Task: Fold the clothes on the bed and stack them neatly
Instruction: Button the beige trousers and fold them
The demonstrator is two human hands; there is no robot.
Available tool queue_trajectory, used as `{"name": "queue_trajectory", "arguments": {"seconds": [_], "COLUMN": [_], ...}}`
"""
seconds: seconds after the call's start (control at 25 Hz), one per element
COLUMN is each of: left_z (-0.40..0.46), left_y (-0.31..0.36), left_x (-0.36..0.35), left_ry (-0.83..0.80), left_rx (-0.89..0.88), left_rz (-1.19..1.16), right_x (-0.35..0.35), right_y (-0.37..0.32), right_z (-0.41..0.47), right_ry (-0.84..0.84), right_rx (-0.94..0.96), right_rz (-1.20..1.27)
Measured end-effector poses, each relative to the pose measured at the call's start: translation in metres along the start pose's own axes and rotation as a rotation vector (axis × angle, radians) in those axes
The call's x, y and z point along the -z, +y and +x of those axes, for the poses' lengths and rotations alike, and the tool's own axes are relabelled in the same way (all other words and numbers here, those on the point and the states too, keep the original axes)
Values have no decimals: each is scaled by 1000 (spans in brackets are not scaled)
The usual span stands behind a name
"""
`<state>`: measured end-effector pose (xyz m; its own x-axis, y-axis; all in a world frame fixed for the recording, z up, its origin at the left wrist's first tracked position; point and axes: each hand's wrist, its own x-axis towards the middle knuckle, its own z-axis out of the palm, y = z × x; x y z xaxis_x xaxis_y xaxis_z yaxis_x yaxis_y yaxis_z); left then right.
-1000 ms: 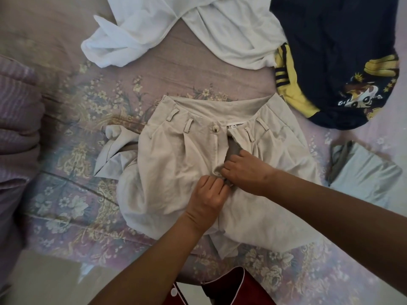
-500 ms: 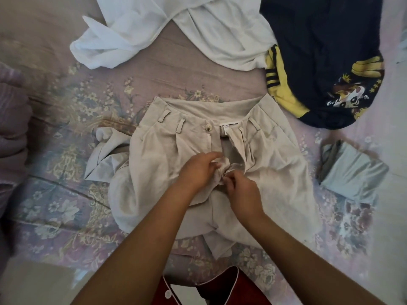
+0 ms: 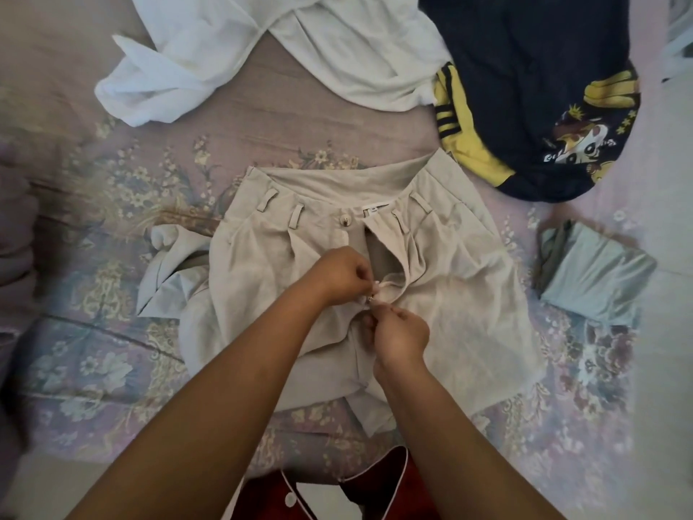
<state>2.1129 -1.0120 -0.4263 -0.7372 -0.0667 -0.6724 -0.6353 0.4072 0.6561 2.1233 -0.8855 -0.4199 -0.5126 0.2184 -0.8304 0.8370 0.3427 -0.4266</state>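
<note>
Beige trousers (image 3: 461,294) flat mid-bed, fly open; white shirt (image 3: 300,50), navy garment (image 3: 532,69) beyond; folded grey piece (image 3: 596,279) right of trousers.

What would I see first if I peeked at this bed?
First you would see two hands, the left hand and the right hand, pinching the open fly of the beige trousers spread in the middle of the flowery bedsheet. Above them lie a crumpled white shirt and, to its right, a dark blue garment with a yellow cartoon print.
</note>
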Motion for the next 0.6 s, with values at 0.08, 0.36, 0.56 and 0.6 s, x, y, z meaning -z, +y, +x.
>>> {"name": "queue_trajectory", "arguments": {"seconds": [0.08, 0.36, 0.56, 0.6], "left_z": [-1, 0, 1, -6], "left_y": [-1, -11, 2, 3], "left_x": [1, 6, -13, -19], "left_ry": [37, -67, 82, 177], "left_rx": [71, 190, 142, 132], "left_rz": [-110, -2, 295, 230], "right_x": [-2, 1, 2, 3], "right_y": [-2, 6, 12, 10], "right_z": [-2, -3, 1, 2], "right_ry": [-39, -91, -47, -51], "right_rx": [21, -44, 67, 52], "right_rz": [-67, -4, -126, -97]}}
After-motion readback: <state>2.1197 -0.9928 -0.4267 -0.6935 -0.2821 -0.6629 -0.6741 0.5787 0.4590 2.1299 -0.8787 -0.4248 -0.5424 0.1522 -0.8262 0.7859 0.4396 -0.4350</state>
